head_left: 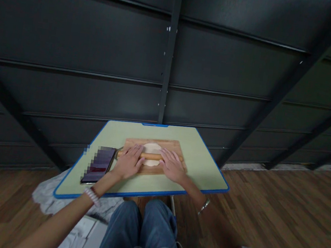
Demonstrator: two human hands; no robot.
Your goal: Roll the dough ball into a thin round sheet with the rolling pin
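A wooden rolling pin (150, 156) lies across a pale round of dough (152, 149) on a wooden board (175, 145). My left hand (129, 162) rests flat on the pin's left end, fingers stretched out. My right hand (172, 166) lies flat on the pin's right end, fingers also stretched. The board sits near the middle of a small pale green table (205, 165) with a blue rim.
A dark phone (99, 165) lies on the table left of the board. A dark metal wall (102, 52) stands right behind the table. Wooden floor (277, 218) spreads to the right. White cloth (50, 202) lies on the floor at the left, my knees (141, 225) below the table.
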